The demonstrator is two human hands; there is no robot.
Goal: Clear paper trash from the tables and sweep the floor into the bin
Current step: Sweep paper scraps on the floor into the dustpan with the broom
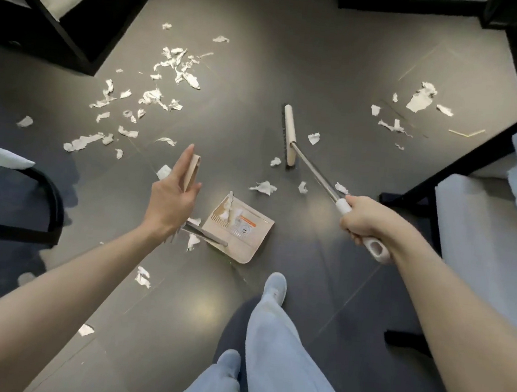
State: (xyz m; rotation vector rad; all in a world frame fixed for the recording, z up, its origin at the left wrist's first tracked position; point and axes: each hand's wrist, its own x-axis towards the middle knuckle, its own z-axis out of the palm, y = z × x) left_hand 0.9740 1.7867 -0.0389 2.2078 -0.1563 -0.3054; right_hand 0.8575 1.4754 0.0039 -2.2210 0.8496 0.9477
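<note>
Torn white paper scraps (162, 96) litter the dark floor, mostly at the left, with a smaller patch (420, 98) at the far right. A beige dustpan (245, 245) stands on the floor in the middle with a few scraps in it. Its long handle (191, 169) rises to my left hand (170, 199), whose fingers are straight; the handle leans in the crook between thumb and fingers. My right hand (360, 221) grips the white end of the broom (289, 135). The broom head rests on the floor beyond the dustpan, with several scraps around it.
Black table and chair frames stand at the far left (60, 31), near left (55, 206) and right (451, 168), with white cushions at the right edge. My legs and shoes (274, 288) are just behind the dustpan. A thin stick (466, 133) lies at the far right.
</note>
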